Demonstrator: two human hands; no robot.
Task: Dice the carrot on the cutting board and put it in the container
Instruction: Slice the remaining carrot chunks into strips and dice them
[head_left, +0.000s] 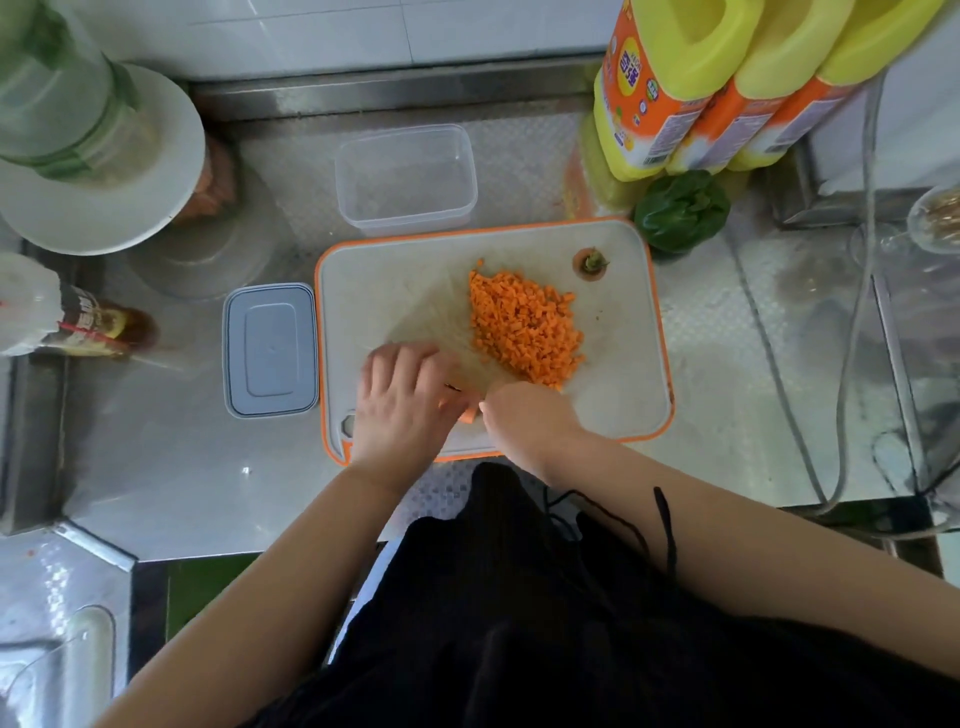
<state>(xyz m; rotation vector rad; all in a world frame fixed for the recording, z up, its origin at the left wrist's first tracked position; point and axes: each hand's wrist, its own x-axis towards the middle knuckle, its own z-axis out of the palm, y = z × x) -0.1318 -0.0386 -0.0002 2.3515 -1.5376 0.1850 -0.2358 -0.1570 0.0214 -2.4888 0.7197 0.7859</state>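
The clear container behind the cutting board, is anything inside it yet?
The clear container looks empty; the counter shows through its walls. The diced carrot still lies piled on the cutting board. Its lid sits apart, left of the board.

Diced carrot (524, 327) heaped on cutting board (623, 374)

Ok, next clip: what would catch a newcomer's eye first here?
The bright orange heap of diced carrot in the middle of the cutting board. Both hands work at the board's near edge, left hand flat, right hand beside it, a few carrot bits between them. Behind the board, the clear container stands empty.
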